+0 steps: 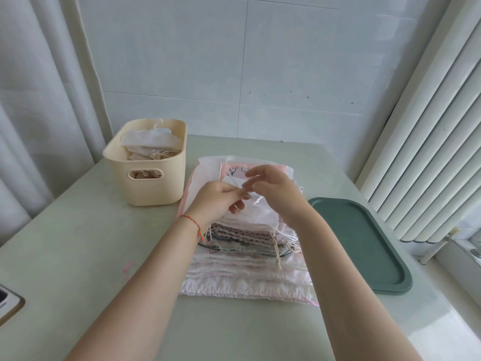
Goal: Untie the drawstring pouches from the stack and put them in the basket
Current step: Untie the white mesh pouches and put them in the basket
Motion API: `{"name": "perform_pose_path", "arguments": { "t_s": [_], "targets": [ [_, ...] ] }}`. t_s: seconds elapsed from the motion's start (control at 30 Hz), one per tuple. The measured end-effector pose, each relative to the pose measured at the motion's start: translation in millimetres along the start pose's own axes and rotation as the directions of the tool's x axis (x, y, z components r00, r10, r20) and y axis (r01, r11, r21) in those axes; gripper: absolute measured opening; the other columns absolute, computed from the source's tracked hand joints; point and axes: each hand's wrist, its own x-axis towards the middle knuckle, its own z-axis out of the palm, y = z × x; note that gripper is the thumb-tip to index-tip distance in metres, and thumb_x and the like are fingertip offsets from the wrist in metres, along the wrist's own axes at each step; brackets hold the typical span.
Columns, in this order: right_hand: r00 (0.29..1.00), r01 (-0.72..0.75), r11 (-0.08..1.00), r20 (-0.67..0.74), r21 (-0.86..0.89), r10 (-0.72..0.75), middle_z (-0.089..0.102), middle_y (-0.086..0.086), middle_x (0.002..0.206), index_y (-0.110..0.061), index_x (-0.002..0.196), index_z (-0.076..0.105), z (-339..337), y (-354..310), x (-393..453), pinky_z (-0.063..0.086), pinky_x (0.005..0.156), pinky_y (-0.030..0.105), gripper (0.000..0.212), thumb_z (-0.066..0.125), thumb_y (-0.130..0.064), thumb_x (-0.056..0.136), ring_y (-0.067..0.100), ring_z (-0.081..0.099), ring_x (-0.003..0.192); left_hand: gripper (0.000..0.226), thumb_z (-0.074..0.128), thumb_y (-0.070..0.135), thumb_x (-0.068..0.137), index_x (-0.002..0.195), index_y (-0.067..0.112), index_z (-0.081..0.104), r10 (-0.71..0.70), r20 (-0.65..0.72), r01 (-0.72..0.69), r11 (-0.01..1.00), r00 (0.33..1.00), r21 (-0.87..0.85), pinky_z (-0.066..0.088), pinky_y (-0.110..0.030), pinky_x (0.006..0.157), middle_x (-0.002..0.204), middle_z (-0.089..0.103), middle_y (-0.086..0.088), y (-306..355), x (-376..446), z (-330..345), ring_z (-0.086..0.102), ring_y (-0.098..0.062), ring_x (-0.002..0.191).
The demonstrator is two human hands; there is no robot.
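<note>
Forearms, bare, red thread bracelet (194, 225) at left wrist. Left hand (216, 201) pinches white drawstring of small white pouch (250, 204) atop stack (247, 256); right hand (273, 188) fingers half-curled at the cord, hold unclear. Risk: tugging could tighten the knot or drag slippery layers off the surface (78, 243). Stack: crinkled, ruched fabric. Basket (145, 183): cream plastic, rounded, part-filled. Tray (364, 246): green, matte.

Stack of drawstring pouches (247, 267), white & pink, lies flat on table just right of cream basket (145, 188), w/ several pale pouches (148, 143) inside.
</note>
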Motion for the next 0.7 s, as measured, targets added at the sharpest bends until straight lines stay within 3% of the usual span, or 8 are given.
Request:
{"name": "perform_pose_path", "arguments": {
  "t_s": [0.17,0.27,0.43,0.53,0.63,0.7],
  "targets": [
    [0.996,0.027,0.949,0.086,-0.314,0.000,0.067,-0.003,0.094,-0.023,0.108,0.059,4,5,0,0.052,0.073,0.029,0.021,0.064,-0.020,0.089,0.015,0.064,0.082,0.022,0.060,0.021,0.094,0.078,0.010,0.071,-0.109,0.019,0.111,0.985,0.994,-0.132,0.032,-0.018,0.047,0.068,0.069,0.001,0,1,-4,0.057,-0.008,0.057],
    [0.997,0.066,0.884,0.054,-0.463,-0.046,0.058,-0.006,0.076,-0.020,0.103,0.062,1,7,3,0.039,0.056,0.020,0.012,0.061,-0.021,0.092,0.009,0.049,0.061,0.016,0.063,0.017,0.093,0.088,0.007,0.073,-0.102,-0.004,0.099,0.973,0.995,-0.209,0.035,-0.017,0.045,0.070,0.071,-0.002,-5,4,-5,0.060,-0.009,0.058],
    [0.996,0.075,0.897,0.078,-0.436,-0.045,0.039,-0.012,0.053,-0.017,0.083,0.069,-3,2,0,0.026,0.045,0.013,0.018,0.067,-0.034,0.089,0.004,0.036,0.046,0.016,0.070,0.017,0.089,0.079,0.005,0.072,-0.088,-0.043,0.073,0.957,0.995,-0.280,0.042,-0.017,0.047,0.069,0.070,-0.005,-9,6,-5,0.064,-0.010,0.056],
    [0.991,0.069,0.872,0.134,-0.486,-0.004,0.046,-0.009,0.057,-0.016,0.086,0.070,-4,-1,-1,0.032,0.049,0.015,0.017,0.067,-0.033,0.089,0.007,0.044,0.054,0.014,0.071,0.014,0.088,0.078,0.005,0.072,-0.094,-0.019,0.081,0.933,0.995,-0.351,0.046,-0.017,0.050,0.069,0.069,-0.006,-9,6,-6,0.063,-0.009,0.056],
    [0.989,0.061,0.847,0.143,-0.528,0.018,0.055,-0.007,0.057,-0.016,0.087,0.072,-5,-2,-3,0.033,0.045,0.010,0.017,0.066,-0.032,0.089,0.004,0.048,0.050,0.003,0.070,0.005,0.085,0.086,0.006,0.072,-0.096,0.019,0.095,0.918,0.995,-0.384,0.048,-0.016,0.054,0.076,0.071,-0.007,-7,4,-8,0.066,-0.012,0.064],
    [0.988,0.061,0.840,0.153,-0.539,0.026,0.059,-0.008,0.059,-0.017,0.084,0.074,-5,-3,-4,0.037,0.050,0.013,0.021,0.064,-0.035,0.090,0.004,0.050,0.051,0.011,0.071,-0.001,0.083,0.089,0.009,0.071,-0.092,0.020,0.093,0.930,0.996,-0.354,0.049,-0.016,0.056,0.079,0.071,-0.010,-7,4,-9,0.067,-0.016,0.069]
  ]
}}
